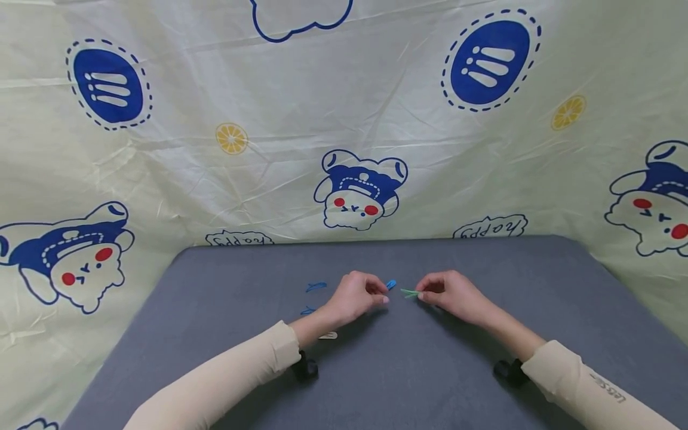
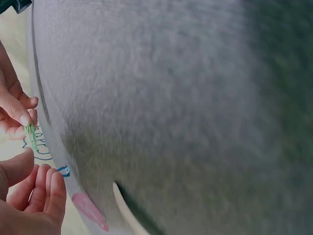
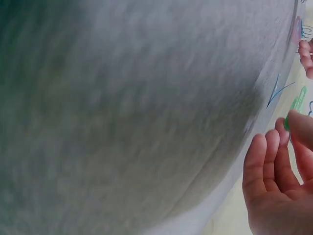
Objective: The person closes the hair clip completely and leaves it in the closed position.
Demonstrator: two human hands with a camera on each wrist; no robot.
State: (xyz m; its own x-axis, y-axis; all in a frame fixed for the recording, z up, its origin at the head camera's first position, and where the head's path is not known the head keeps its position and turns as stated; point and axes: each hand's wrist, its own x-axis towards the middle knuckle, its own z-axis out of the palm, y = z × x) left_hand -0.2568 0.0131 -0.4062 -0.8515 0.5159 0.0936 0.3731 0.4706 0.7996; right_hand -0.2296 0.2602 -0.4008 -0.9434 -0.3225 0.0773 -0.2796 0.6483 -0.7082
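Observation:
Between thumb and fingertips, my right hand point(image 1: 454, 294) pinches a small green hair clip point(image 1: 409, 293), its two thin legs spread apart and pointing left in the head view. My left hand point(image 1: 359, 297) is across from it, fingers loosely bent. A gap shows between that thumb and fingers in the left wrist view, with nothing held. Just past the left fingertips is a blue hair clip point(image 1: 392, 284). The green clip point(image 2: 31, 137) hangs above the left thumb in the left wrist view. In the right wrist view, part of the green clip point(image 3: 299, 100) rises past the right thumb.
Two blue clips point(image 1: 316, 286) lie left of the left hand on the grey table point(image 1: 430, 370). A whitish clip point(image 1: 328, 335) lies beside the left forearm. The left wrist view also shows a pink clip point(image 2: 90, 211). A patterned cloth point(image 1: 279, 179) hangs behind the table.

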